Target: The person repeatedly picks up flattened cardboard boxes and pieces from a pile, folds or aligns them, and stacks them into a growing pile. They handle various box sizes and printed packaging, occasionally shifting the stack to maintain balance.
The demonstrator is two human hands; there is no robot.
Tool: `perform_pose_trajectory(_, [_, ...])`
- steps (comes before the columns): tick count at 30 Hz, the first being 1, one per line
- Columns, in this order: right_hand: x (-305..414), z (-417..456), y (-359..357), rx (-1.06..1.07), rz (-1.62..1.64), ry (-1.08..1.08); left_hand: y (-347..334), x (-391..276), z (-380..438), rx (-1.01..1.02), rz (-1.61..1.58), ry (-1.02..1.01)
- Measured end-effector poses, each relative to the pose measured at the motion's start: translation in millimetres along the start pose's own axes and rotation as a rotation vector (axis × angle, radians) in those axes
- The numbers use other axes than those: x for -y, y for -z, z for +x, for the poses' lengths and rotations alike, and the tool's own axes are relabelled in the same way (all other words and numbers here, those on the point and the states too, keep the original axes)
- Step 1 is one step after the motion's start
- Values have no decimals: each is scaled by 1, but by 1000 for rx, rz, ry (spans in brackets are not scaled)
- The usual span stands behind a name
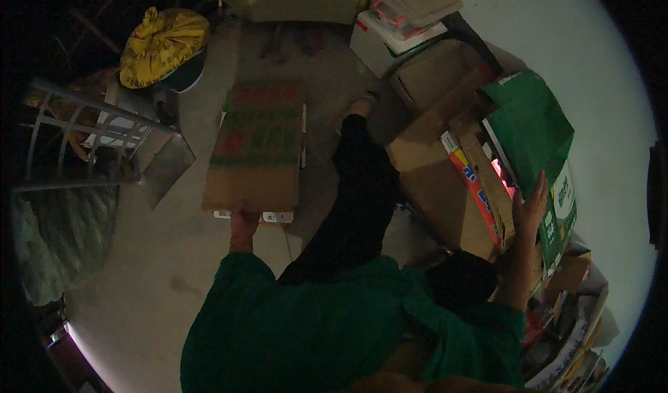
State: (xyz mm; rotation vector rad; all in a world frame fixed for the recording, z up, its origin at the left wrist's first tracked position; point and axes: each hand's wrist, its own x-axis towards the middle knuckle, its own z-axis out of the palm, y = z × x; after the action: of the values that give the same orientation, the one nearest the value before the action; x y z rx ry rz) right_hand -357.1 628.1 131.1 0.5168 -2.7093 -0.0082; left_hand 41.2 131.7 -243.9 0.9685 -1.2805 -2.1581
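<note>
My left hand (244,228) grips the near edge of a flattened brown cardboard box (253,189), thumb on top and fingers hidden beneath. Green and red printing covers its far part, and white-edged pieces show under it. On the right, my right hand (529,205) lies with straight fingers against a green cardboard piece (535,126), thumb apart. That piece leans with other cardboard near the wall. Beside the hand stand a red printed carton strip (475,184) and a large brown cardboard sheet (428,173).
A yellow bag (162,48) sits on a dark tub at the far left, near a metal rack (88,137). Lidded plastic boxes (412,6) stand at the far right. Mixed cardboard scraps (563,314) lie at the near right, by the pale wall (610,132).
</note>
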Motion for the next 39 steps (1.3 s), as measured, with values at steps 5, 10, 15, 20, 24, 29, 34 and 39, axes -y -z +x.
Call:
perform_pose_trajectory(5, [11, -18, 5, -38, 159, 21, -60, -91, 30, 35, -573, 81])
perform_pose_trajectory(10, [24, -29, 13, 36, 313, 14, -73, -178, 42, -86, -519, -123])
perform_pose_trajectory(15, [28, -48, 18, 47, 372, -11, -75, -230, 48, -33, -669, -132])
perform_pose_trajectory(20, [29, -55, 12, 85, 383, -23, -54, -248, 47, 30, -715, -166])
perform_pose_trajectory(24, [41, -57, 9, 77, 452, -10, -44, -247, 45, 0, -733, -192])
perform_pose_trajectory(29, [69, -52, 7, 52, 623, 75, -39, -228, 25, -224, -658, -106])
perform_pose_trajectory(34, [98, -49, 3, 115, 607, 73, 20, -174, 22, -174, -679, -103])
perform_pose_trajectory(39, [111, -46, -7, 151, 564, 121, 3, -129, -1, -176, -602, 160])
